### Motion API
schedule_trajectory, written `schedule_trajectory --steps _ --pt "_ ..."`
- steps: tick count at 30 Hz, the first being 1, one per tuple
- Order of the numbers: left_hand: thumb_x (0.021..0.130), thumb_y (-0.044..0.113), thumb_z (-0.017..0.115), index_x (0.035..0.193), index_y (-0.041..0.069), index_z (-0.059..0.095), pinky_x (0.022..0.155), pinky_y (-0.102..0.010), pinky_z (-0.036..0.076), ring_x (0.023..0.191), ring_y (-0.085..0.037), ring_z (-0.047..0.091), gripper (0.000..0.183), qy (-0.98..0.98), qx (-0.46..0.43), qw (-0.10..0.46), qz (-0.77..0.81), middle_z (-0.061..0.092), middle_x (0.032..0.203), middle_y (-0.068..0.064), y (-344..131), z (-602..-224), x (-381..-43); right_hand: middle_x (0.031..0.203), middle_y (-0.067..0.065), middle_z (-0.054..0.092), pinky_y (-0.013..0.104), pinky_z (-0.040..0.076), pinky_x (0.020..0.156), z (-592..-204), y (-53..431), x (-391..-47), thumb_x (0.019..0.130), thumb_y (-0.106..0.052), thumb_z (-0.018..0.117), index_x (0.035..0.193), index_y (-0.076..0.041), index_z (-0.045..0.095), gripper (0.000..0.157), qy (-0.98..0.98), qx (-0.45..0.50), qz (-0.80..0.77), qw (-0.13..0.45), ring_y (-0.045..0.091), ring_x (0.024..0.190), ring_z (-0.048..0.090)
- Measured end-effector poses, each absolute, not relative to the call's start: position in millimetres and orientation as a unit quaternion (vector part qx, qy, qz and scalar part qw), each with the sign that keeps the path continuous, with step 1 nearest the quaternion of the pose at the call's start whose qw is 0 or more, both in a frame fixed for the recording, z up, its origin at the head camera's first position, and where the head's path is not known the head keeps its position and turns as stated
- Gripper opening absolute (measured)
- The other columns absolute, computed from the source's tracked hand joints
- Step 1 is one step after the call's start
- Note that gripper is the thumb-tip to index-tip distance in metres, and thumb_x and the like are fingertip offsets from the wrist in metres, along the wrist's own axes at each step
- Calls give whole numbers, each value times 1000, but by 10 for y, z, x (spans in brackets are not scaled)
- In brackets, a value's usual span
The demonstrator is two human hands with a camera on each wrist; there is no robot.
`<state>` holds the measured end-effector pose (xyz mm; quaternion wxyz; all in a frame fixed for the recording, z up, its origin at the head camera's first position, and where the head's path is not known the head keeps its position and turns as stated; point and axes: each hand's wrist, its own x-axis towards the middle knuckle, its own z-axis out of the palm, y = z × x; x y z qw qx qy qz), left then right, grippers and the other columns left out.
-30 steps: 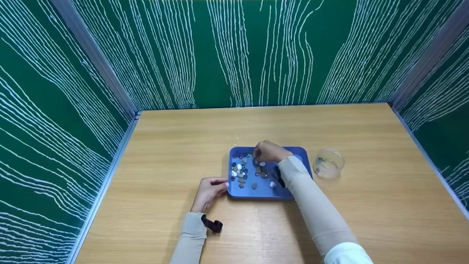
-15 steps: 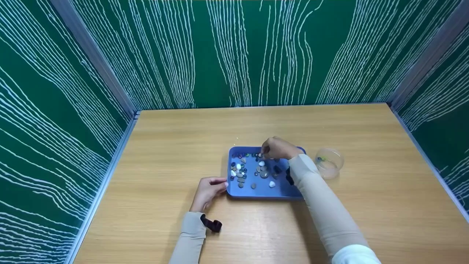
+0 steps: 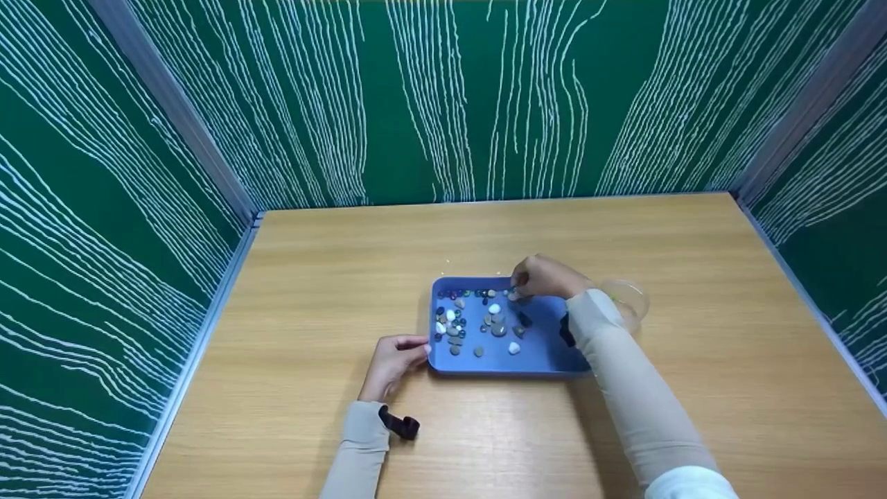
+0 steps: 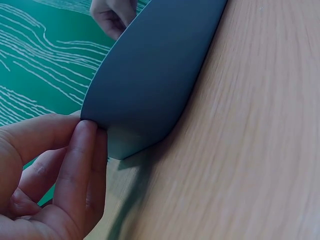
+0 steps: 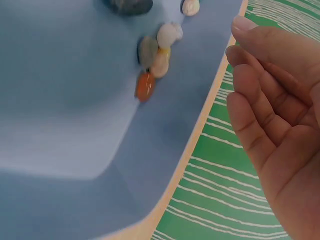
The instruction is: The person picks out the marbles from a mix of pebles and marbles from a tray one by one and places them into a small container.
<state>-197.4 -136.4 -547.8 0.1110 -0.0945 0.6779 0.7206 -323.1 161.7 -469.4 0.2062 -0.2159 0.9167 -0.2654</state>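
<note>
The left hand (image 3: 389,364) pinches the rim of a blue plastic tray (image 3: 544,359) at a corner, the tray extending rightward from its fingers across the wooden tabletop (image 3: 319,291). The right hand (image 3: 549,277) is at the tray's far side, its fingers loosely bent, with nothing visible between them.

In the right wrist view, a glossy orange pebble (image 5: 145,86), a grey pebble (image 5: 148,51) and a whitish pebble (image 5: 169,34) sit close together inside the tray, near those fingers but apart from them.

Left of the right fingers, a row of small dark beads (image 3: 454,296) follows the tray's far wall. Just right of the left fingers is a mixed group of beads and pebbles (image 3: 451,315). Grey-brown stones (image 3: 498,330) and a white stone (image 3: 514,348) lie nearer the person than the right fingers. Well right of them, a clear round container (image 3: 644,305) stands partly hidden by the right sleeve (image 3: 644,402).
</note>
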Motion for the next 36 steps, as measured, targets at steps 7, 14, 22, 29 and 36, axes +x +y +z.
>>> schedule_trajectory --steps 7,14,22,29,36 --pt "81 -5 69 111 -14 64 70 -23 59 73 -8 65 31 682 -98 107 716 71 95 -15 -1366 -5508 -1979 102 9 72 41 58 85 -4645 1789 -3214 88 -9 68 104 -8 73 17 926 -210 -252 189 22 85 63" --pt "81 -5 70 109 -13 65 68 -19 57 73 -7 64 30 680 -100 104 719 71 95 -14 -1365 -5522 -1985 104 12 70 43 58 85 -4632 1979 -3197 88 -7 67 108 -7 72 21 934 -197 -237 181 23 87 63" --pt "82 -3 70 110 -14 64 67 -18 57 72 -6 64 31 673 -94 107 726 70 87 -4 -1369 -5531 -1985 102 14 70 43 59 84 -4596 2185 -3192 87 -5 67 108 -2 71 21 938 -185 -235 178 23 86 63" --pt "81 -4 69 109 -14 64 68 -19 58 72 -7 65 30 673 -92 104 727 71 93 -12 -1362 -5529 -1982 101 14 70 41 59 82 -4597 2373 -3176 88 -3 65 106 -1 71 19 936 -182 -244 177 22 86 63" --pt "81 -5 69 110 -15 64 68 -20 58 72 -7 65 31 676 -89 101 725 71 97 -17 -1366 -5533 -1985 99 14 71 39 59 78 -4574 2571 -3152 88 0 62 102 -1 71 17 934 -191 -249 170 22 84 62"
